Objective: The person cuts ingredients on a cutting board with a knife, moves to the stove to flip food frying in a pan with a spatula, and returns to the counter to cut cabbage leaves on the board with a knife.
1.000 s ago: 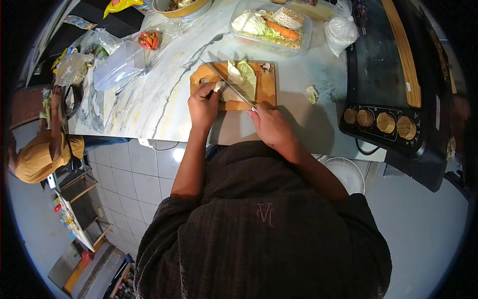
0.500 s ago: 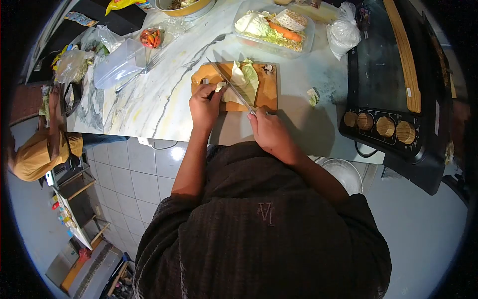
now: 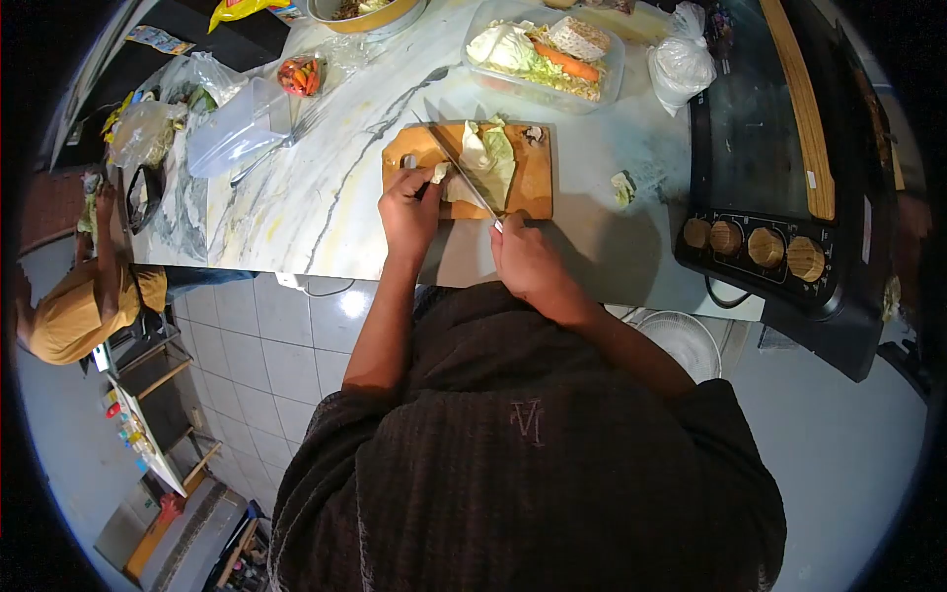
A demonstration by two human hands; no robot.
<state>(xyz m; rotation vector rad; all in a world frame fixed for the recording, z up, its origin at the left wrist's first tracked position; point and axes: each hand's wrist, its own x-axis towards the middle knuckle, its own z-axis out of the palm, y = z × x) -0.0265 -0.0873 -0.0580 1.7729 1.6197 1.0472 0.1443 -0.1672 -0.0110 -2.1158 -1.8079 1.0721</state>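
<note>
My left hand [image 3: 408, 215] pinches a small pale piece of cabbage [image 3: 440, 173] over the left part of a wooden cutting board [image 3: 536, 183]. My right hand [image 3: 533, 255] is closed around the handle of a knife [image 3: 460, 168]. The blade points up and to the left across the board, close to the fingertips of my left hand. To the right of the blade lies a cabbage leaf [image 3: 490, 156], pale with a green edge. A small brownish-white scrap [image 3: 534, 135] sits at the board's upper right corner.
Beyond the board stands a clear plastic container [image 3: 612, 84] with cabbage, a carrot and shredded vegetables. A cabbage scrap [image 3: 622, 187] lies on the counter to the right, before a black stove [image 3: 755, 178]. Left are a bag of chillies [image 3: 300, 75] and a clear box [image 3: 237, 128]. Another person [image 3: 84, 306] is far left.
The knife's handle end has shifted slightly, and my right hand has turned a little around it. My left hand keeps its pinch on the cabbage piece.
</note>
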